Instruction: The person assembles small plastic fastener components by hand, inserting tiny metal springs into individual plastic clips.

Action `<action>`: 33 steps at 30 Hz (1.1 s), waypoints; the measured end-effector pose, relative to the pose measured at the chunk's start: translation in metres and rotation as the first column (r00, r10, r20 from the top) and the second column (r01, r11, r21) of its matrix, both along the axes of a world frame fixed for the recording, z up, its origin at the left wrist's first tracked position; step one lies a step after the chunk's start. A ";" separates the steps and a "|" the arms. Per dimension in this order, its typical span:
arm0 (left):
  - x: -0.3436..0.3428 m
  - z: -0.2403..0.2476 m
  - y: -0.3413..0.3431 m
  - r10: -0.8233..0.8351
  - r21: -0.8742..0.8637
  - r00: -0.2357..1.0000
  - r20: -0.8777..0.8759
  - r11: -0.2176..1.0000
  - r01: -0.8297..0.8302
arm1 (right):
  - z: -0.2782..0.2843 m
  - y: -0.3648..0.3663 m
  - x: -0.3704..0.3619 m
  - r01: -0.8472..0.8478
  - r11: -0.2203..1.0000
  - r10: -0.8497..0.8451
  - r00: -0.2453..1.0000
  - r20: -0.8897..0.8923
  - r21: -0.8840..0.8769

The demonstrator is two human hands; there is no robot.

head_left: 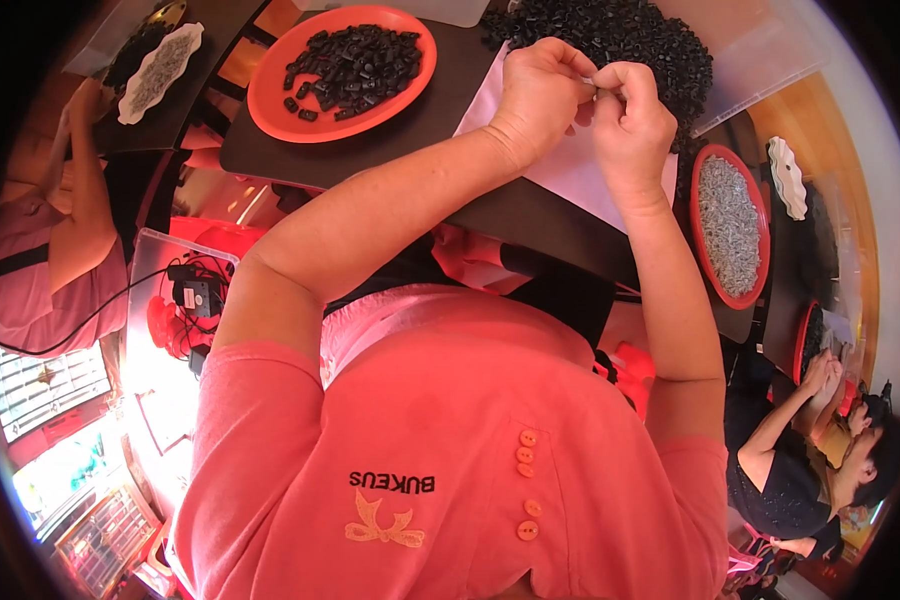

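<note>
My left hand [542, 98] and my right hand [634, 130] meet fingertip to fingertip over a pale pink sheet [575, 188]. Both are closed in a pinch, and between the tips shows a small grey piece [592, 84], too tiny to name. Just beyond the hands lies a heap of small black plastic parts [620, 40]. An orange-red plate [261, 100] to the left carries more black parts [365, 70]. Right of my right hand, a second red plate [696, 225] is full of small silvery metal pieces [730, 225].
A clear plastic bin [765, 75] stands behind the black heap. The dark table [270, 155] ends close to my body. At far left a co-worker's arm [88, 215] reaches toward a white scalloped tray [130, 105]; other people [785, 470] work at far right.
</note>
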State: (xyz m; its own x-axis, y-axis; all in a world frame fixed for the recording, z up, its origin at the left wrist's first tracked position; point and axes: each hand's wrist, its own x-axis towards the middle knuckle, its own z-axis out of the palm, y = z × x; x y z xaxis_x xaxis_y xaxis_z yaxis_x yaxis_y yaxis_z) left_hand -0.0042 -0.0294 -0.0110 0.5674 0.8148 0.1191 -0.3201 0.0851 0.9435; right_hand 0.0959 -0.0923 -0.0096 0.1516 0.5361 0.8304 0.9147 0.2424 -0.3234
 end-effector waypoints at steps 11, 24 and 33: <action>0.003 -0.002 0.001 -0.038 0.021 0.991 0.129 0.999 0.035 | 0.017 0.001 0.012 -0.247 0.961 0.110 0.750 -0.652 -0.123; -0.001 0.004 -0.005 -0.087 0.061 0.995 0.047 0.995 0.084 | 0.013 -0.007 0.012 -0.120 0.982 0.068 0.944 -0.322 -0.144; 0.005 -0.008 -0.001 0.020 0.080 0.997 0.074 0.996 -0.026 | -0.005 0.000 -0.003 0.140 0.988 -0.147 0.982 0.122 0.063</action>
State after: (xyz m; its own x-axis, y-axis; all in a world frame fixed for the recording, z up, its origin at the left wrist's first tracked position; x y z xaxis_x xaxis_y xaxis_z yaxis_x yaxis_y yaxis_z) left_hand 0.0004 -0.0303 -0.0187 0.5360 0.8137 0.2250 -0.3891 0.0016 0.9212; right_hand 0.0929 -0.0918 -0.0145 0.1162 0.4702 0.8749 0.9737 0.1200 -0.1938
